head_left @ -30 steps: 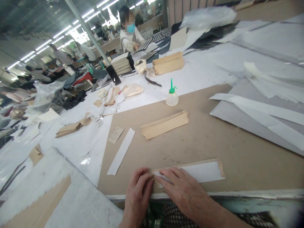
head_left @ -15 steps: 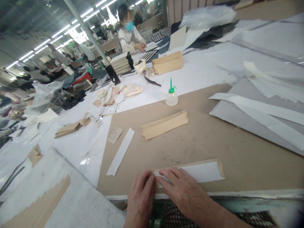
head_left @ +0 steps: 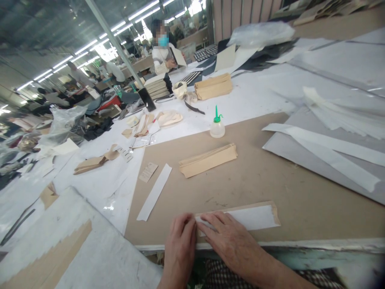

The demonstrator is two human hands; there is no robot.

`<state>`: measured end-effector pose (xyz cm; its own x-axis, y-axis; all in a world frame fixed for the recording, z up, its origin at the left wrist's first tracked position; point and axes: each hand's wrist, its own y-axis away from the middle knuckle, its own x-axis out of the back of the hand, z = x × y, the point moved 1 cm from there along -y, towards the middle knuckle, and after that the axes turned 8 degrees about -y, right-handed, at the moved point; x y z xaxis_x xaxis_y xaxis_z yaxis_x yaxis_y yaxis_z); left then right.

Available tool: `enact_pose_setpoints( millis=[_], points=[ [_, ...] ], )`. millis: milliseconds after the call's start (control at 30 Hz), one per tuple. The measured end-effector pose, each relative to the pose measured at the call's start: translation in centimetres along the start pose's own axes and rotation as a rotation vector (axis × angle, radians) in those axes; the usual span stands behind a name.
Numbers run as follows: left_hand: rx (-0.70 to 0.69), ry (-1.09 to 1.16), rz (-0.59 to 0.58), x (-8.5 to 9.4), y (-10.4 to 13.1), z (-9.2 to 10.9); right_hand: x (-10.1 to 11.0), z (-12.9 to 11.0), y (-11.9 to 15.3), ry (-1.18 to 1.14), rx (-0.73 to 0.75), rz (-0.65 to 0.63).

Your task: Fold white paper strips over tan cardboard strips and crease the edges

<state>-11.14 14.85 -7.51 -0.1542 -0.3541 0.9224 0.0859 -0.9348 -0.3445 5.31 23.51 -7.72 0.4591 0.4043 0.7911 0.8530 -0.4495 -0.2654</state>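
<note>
A white strip lies on a slightly larger tan strip at the near edge of the brown board. My left hand is closed at the left end of the tan strip, thumb and fingers pinched on its edge. My right hand lies across the white strip with its fingers stretched out and pressing down, their tips close to my left hand. Both hands cover the strips' left part. Beyond them lie a stack of tan strips and a loose white strip.
A small bottle with a green nozzle stands on the brown board. At right, white strips lie over a grey sheet. A marked tag is at left. Across the table a masked person handles a panel.
My hands stay almost in place on the strips. The view has shifted slightly. Across the table, the person has lifted a flat panel upright.
</note>
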Motion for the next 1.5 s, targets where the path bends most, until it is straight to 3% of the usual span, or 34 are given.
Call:
enact_pose_setpoints(
  millis=[67,133,233,333,500,667,933,1133,1500],
  points=[
    [-0.099,-0.085,-0.028,0.1,0.1,0.3,-0.1,0.0,0.0,0.001,0.003,0.021],
    [-0.108,-0.063,-0.056,0.3,0.0,0.3,0.1,0.1,0.0,-0.014,0.020,0.037],
    [0.123,0.152,-0.074,0.8,-0.1,-0.2,1.0,0.4,-0.3,-0.074,0.048,0.055],
    [0.337,0.322,-0.061,0.7,0.1,-0.5,2.3,0.7,-1.1,-0.051,-0.013,0.058],
    [0.395,0.457,-0.025,0.3,0.2,-0.2,3.9,0.7,-3.3,0.072,-0.195,-0.151],
    [0.443,0.567,-0.059,1.0,-0.2,-0.5,4.4,0.5,-4.6,-0.007,-0.174,-0.278],
    [0.489,1.007,-0.371,1.0,-1.5,-0.8,5.5,0.4,-4.2,-0.118,-0.237,-0.320],
    [0.440,0.969,-0.551,1.8,-4.2,-1.7,6.5,0.9,-4.4,-0.149,-0.238,-0.345],
    [0.418,0.921,-0.814,2.7,-6.0,-4.6,3.5,2.1,-4.5,-0.287,-0.212,-0.205]
  ],
)
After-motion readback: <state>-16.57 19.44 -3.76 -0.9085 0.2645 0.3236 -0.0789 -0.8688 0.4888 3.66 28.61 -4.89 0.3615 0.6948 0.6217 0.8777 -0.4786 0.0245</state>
